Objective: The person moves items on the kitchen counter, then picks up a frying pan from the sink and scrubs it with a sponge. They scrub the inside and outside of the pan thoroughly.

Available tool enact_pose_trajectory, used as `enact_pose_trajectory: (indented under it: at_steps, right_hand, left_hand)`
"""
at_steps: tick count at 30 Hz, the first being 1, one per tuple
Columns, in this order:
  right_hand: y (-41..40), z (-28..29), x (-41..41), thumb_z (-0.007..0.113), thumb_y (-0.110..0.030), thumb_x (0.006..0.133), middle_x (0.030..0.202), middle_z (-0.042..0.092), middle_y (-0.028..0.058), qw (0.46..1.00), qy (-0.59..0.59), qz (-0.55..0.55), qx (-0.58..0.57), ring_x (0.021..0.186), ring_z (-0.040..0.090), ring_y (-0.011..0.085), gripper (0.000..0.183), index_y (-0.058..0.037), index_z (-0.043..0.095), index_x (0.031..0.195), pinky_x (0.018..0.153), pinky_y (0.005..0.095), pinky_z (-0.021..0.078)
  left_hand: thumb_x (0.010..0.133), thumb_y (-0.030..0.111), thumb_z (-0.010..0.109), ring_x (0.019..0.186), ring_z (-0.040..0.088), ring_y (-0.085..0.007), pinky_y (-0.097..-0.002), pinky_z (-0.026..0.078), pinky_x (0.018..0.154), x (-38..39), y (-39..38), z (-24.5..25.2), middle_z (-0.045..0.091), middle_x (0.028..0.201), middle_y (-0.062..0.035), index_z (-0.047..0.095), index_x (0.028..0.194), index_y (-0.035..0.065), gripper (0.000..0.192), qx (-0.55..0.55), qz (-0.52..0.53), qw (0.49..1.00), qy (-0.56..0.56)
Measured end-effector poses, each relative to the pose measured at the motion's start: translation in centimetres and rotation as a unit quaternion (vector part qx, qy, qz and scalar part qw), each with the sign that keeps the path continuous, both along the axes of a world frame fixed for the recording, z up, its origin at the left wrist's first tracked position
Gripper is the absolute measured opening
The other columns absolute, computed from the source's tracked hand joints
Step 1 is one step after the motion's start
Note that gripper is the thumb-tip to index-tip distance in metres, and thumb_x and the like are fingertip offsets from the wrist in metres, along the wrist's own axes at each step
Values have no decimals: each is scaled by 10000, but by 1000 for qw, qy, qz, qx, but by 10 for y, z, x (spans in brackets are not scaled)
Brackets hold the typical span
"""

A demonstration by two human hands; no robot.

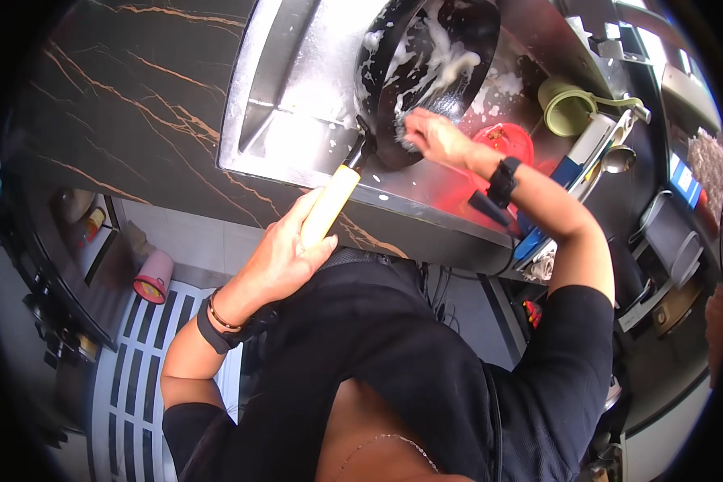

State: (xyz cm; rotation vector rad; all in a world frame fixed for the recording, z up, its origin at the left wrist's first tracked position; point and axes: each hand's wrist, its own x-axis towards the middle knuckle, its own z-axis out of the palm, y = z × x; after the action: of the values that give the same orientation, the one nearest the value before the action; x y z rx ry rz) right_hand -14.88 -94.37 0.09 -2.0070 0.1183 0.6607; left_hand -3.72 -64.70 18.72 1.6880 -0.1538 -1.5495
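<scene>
A dark wok (422,72) with white suds inside rests tilted in a stainless steel sink (313,78). My left hand (292,247) is closed around the wok's pale yellow handle (331,205), in front of the sink's front edge. Inside the wok, near its lower wall, my right hand (434,137) presses a grey scouring pad (403,131), which looks like metal mesh; the fingers partly hide it. A red plastic strainer or basket (506,143) with food scraps lies just right of the wok, partly behind my right forearm.
A green plastic mug (569,108) stands to the right, near a metal ladle (619,159) and other utensils. A dark marbled counter (126,108) extends left. A pink bin (155,277) and a white slatted mat (138,373) are on the floor at lower left.
</scene>
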Motion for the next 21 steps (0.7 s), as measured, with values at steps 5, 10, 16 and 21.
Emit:
enact_pose_trajectory:
  at_steps: [5, 10, 16, 21]
  right_hand:
    - [-79, -38, 17, 619, 10, 682, 1059, 562, 181, 952, -1, 39, -302, 879, 634, 413, 338, -76, 558, 1003, 761, 467, 540]
    - [3, 14, 3, 615, -47, 797, 876, 562, 174, 1000, -8, 15, 20, 921, 579, 365, 92, -19, 537, 835, 776, 437, 489]
    - [-58, -30, 2, 618, -51, 774, 974, 570, 191, 972, 33, 56, -225, 866, 628, 394, 187, -37, 558, 950, 716, 441, 537]
    - [15, 13, 12, 579, -58, 833, 895, 527, 196, 994, -93, 47, -9, 885, 551, 409, 116, -15, 473, 850, 736, 479, 461]
  left_hand:
    - [876, 32, 620, 548, 462, -29, -189, 385, 496, -7, 8, -11, 591, 1127, -68, 300, 1486, 72, 690, -75, -37, 985, -151]
    - [866, 29, 622, 702, 437, -74, -214, 389, 609, 7, -7, 5, 523, 1325, -100, 298, 1494, 87, 709, 1, -1, 1000, -11]
    - [836, 85, 652, 1319, 446, -306, -331, 371, 1042, 13, -12, 7, 474, 1407, -215, 301, 1482, 77, 736, 14, -14, 1000, -2]
    - [844, 72, 654, 1106, 544, -216, -302, 427, 919, 18, -9, 6, 525, 1359, -179, 299, 1489, 83, 737, 29, 7, 998, 47]
